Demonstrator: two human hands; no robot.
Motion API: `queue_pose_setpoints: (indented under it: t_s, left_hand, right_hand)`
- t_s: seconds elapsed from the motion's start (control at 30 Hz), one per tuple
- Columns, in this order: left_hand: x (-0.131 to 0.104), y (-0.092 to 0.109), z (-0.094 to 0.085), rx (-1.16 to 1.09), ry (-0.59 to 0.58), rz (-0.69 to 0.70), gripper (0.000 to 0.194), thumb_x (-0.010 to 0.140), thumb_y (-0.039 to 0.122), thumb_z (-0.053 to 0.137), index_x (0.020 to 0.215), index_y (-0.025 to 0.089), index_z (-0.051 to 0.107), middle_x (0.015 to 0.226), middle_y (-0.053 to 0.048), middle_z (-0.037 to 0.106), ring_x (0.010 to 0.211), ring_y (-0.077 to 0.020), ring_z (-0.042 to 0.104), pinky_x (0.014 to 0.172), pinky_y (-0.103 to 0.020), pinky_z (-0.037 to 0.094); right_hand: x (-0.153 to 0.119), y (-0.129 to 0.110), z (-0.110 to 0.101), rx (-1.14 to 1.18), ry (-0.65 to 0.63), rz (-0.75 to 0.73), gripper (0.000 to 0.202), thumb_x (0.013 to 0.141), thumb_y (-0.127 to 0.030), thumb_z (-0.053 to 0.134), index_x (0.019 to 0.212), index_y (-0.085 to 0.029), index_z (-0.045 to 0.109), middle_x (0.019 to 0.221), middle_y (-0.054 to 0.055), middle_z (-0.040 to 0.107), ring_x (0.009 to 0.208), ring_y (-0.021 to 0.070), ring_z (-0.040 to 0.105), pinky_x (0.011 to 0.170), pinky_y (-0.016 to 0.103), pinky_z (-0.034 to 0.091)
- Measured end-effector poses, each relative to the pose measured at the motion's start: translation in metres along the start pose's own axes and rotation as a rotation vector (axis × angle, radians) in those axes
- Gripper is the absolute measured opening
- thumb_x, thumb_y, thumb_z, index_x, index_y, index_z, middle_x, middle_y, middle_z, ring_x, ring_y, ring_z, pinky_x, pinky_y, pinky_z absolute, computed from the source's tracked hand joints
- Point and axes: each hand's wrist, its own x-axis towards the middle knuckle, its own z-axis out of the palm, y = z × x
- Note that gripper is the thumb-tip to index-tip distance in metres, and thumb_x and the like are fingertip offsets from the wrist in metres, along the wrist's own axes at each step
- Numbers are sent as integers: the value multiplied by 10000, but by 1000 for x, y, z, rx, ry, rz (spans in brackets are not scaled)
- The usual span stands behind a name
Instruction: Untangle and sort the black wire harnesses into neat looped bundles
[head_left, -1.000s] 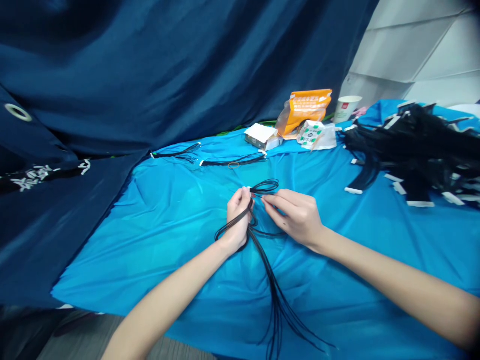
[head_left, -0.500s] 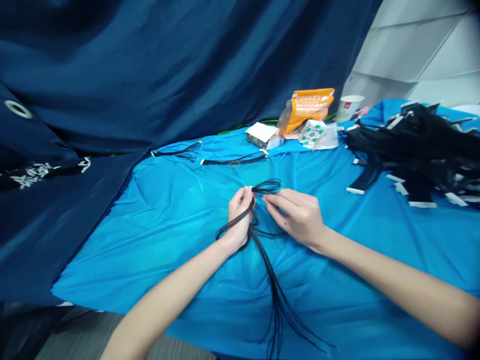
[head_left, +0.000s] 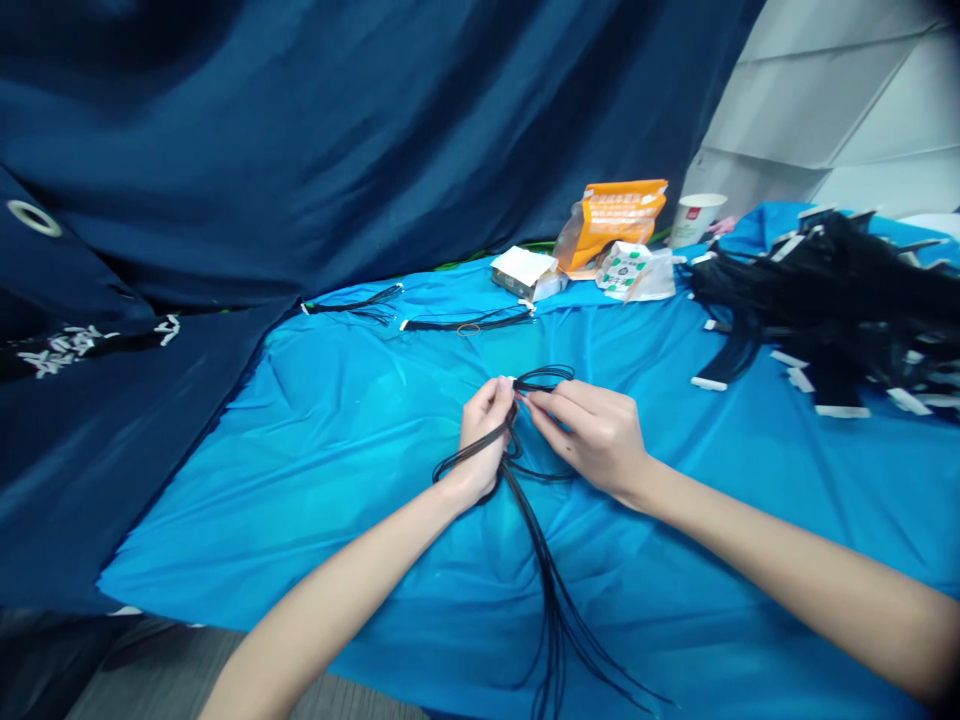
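Note:
Thin black wires (head_left: 550, 580) hang from my left hand (head_left: 484, 440) and spread over the blue cloth toward the front edge. Some of them loop around that hand and wrist. Between its thumb and finger it pinches a small white connector (head_left: 512, 383), from which looped wires stick out to the right. My right hand (head_left: 592, 425) is closed just right of the connector, its thumb and fingertips pinched on the wires there. What exactly lies between those fingertips is too small to tell.
A large pile of black cables with white connectors (head_left: 840, 290) lies at the right. Farther back are a small box (head_left: 529, 273), an orange pouch (head_left: 619, 220), a white packet (head_left: 636, 272) and a paper cup (head_left: 697, 220). Two wire bundles (head_left: 360, 303) (head_left: 480, 322) lie beyond my hands.
The white connector and the looped wires have shifted slightly right in my left fingers. My right fingertips have come closer to the connector.

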Motion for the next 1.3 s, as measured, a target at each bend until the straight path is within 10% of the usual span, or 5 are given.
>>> queue_pose_setpoints:
  t_s: [0.5, 0.77, 1.3]
  left_hand:
    - [6, -4, -3, -46, -50, -45, 394, 738, 526, 584, 675, 156, 460, 524, 59, 390, 370, -24, 275, 353, -181, 192]
    - [11, -4, -8, -102, 7, -116, 432, 698, 565, 602, 739, 142, 526, 567, 38, 435, 420, -32, 326, 379, -169, 226]
    - [11, -4, -9, -79, -1, -122, 462, 717, 604, 548, 761, 144, 527, 580, 39, 437, 409, -21, 316, 375, -154, 218]
  right_hand:
    - [3, -1, -4, -97, -36, -13, 111, 820, -188, 588, 891, -152, 664, 783, 60, 655, 756, 181, 496, 656, 290, 405]
    - [3, -4, -12, 213, -262, -559, 257, 920, -117, 382, 986, -130, 630, 837, 56, 649, 831, 162, 524, 718, 329, 416]
    - [1, 0, -9, 292, -258, -534, 146, 871, -101, 482, 895, -101, 626, 776, 70, 648, 752, 166, 557, 634, 306, 451]
